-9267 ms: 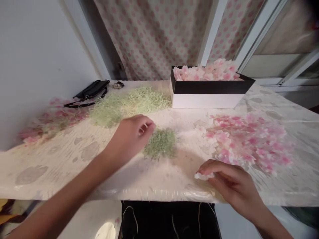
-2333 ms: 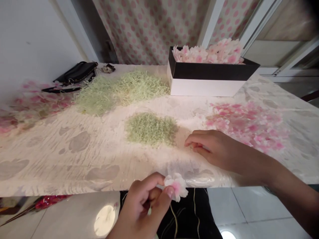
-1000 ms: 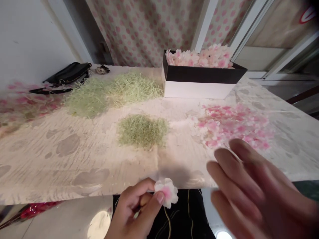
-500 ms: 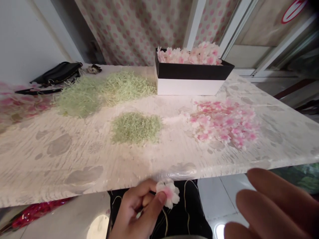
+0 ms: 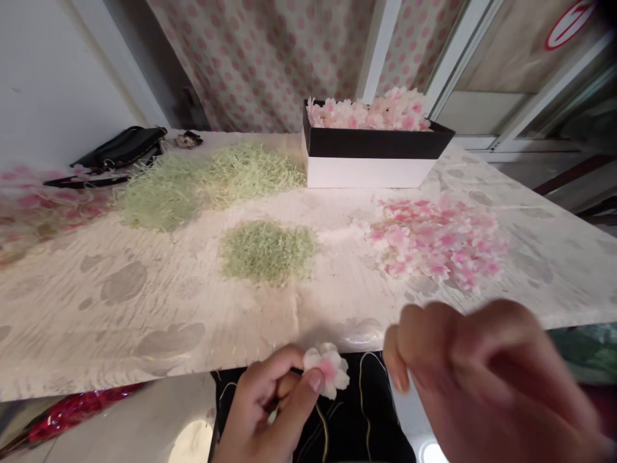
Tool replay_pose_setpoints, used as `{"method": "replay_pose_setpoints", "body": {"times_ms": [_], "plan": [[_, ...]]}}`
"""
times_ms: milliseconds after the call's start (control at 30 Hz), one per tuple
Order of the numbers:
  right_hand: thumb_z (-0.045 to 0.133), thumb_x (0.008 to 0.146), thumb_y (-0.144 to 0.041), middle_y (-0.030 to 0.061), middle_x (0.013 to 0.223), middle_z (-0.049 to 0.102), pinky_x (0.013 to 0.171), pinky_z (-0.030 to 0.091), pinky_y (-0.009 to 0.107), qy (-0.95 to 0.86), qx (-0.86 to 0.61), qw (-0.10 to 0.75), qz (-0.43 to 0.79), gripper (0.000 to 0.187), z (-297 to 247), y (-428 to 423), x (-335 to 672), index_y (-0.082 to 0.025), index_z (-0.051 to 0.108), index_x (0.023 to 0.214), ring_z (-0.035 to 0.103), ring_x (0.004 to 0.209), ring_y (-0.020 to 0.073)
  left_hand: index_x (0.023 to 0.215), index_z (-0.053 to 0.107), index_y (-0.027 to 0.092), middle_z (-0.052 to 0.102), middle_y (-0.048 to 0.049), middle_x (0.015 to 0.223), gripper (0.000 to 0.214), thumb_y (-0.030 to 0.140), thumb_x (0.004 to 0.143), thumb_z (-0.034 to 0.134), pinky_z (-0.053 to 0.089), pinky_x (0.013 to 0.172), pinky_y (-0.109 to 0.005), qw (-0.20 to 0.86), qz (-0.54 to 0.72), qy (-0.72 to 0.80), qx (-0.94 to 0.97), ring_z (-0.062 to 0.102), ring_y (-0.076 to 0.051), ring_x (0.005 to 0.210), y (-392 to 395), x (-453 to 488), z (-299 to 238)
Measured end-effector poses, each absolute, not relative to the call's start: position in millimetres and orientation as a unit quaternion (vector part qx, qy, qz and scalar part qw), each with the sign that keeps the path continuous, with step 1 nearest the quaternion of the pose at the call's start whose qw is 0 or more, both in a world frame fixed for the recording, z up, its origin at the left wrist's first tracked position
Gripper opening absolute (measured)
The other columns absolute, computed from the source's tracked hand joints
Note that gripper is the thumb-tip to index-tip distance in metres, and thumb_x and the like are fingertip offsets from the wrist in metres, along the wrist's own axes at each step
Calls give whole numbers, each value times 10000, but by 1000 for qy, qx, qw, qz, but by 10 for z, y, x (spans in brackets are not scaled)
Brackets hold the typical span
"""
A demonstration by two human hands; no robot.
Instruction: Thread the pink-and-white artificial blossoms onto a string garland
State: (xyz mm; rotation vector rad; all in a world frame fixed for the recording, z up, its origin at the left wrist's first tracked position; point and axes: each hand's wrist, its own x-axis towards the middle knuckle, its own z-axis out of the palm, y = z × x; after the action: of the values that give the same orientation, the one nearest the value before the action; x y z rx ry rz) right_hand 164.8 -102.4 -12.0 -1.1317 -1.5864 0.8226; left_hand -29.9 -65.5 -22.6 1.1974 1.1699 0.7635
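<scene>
My left hand (image 5: 260, 408) is low at the table's front edge, its fingers pinching a pink-and-white artificial blossom (image 5: 328, 370) by a thin stem hidden in the grip. My right hand (image 5: 475, 379) is blurred at the lower right, fingers bunched together, just over the table edge. Anything in it is hidden. Nearest to it lies a heap of loose pink-and-white petals (image 5: 434, 244). A patch of fine green shredded filler (image 5: 267, 252) sits at mid-table, left of the petals.
A black-and-white box (image 5: 371, 170) packed with pink blossoms stands at the back. Larger pale green shreds (image 5: 207, 180) lie left of it. A black bag (image 5: 120, 146) and more pink petals (image 5: 48, 209) are at the far left. Dark clothing (image 5: 357, 411) shows below the table edge.
My right hand has come back up from the lower right corner and its spread fingers have bunched together. My left hand still holds the blossom in about the same place.
</scene>
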Motion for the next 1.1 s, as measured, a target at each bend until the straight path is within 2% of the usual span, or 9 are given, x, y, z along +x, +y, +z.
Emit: {"method": "replay_pose_setpoints", "body": {"times_ms": [67, 100, 200, 300, 433, 633, 800, 967, 1100], "plan": [[386, 968, -214, -12, 703, 470, 577, 438, 321, -527, -450, 610, 385, 111, 8, -684, 1546, -295, 436, 911, 492, 619, 171, 648, 471, 199, 217, 98, 475, 347, 414, 911, 540, 102, 401, -244, 582, 337, 506, 540, 197, -71, 393, -616, -300, -179], [426, 949, -174, -21, 712, 472, 580, 439, 304, -524, -441, 618, 386, 133, 30, -563, 1519, -297, 469, 923, 493, 620, 157, 646, 454, 201, 217, 98, 479, 345, 397, 920, 526, 110, 400, -243, 573, 339, 501, 553, 190, -73, 399, -591, -300, -156], [460, 952, -183, -20, 727, 547, 637, 487, 283, -566, -484, 542, 389, 159, 5, -388, 1536, -285, 565, 1013, 579, 685, 147, 665, 424, 208, 202, 97, 497, 320, 345, 950, 470, 155, 403, -230, 558, 332, 465, 601, 201, -81, 418, -502, -298, -97], [508, 951, -232, 2, 791, 637, 715, 523, 274, -584, -486, 477, 442, 113, -30, -363, 1628, -254, 615, 924, 652, 800, 154, 677, 402, 212, 187, 98, 509, 309, 315, 967, 431, 175, 410, -226, 546, 319, 441, 637, 204, -88, 435, -419, -293, -52], [617, 891, -220, 7, 847, 646, 708, 530, 255, -575, -442, 494, 480, 90, -69, -326, 1709, -242, 663, 817, 642, 802, 137, 663, 354, 215, 170, 96, 527, 322, 296, 964, 432, 160, 405, -218, 516, 327, 446, 654, 179, -89, 448, -349, -269, -13], [702, 832, -175, -12, 774, 725, 681, 589, 250, -509, -429, 514, 542, 85, -142, -279, 1729, -257, 701, 853, 702, 704, 132, 672, 372, 212, 188, 97, 528, 287, 254, 947, 443, 161, 409, -212, 478, 326, 465, 670, 198, -85, 452, -295, -222, 3], [714, 810, -146, -4, 766, 722, 653, 587, 240, -569, -450, 522, 448, 137, -29, -333, 1723, -280, 728, 838, 699, 722, 149, 698, 442, 205, 212, 95, 525, 251, 245, 946, 445, 169, 410, -219, 478, 329, 459, 673, 207, -86, 446, -272, -184, -11], [691, 810, -115, 24, 1126, 634, 862, 547, 287, -669, -428, 454, 404, 169, 28, -376, 1666, -281, 716, 796, 645, 1035, 185, 757, 491, 200, 282, 90, 536, 203, 218, 951, 435, 209, 416, -208, 475, 320, 427, 700, 265, -80, 447, -293, -171, -32], [647, 830, -77, -6, 961, 670, 748, 554, 225, -643, -393, 461, 468, 208, -21, -393, 1628, -282, 649, 860, 672, 886, 129, 765, 494, 201, 214, 102, 531, 203, 202, 959, 434, 176, 394, -203, 473, 330, 407, 709, 212, -75, 433, -326, -185, -6]]}}
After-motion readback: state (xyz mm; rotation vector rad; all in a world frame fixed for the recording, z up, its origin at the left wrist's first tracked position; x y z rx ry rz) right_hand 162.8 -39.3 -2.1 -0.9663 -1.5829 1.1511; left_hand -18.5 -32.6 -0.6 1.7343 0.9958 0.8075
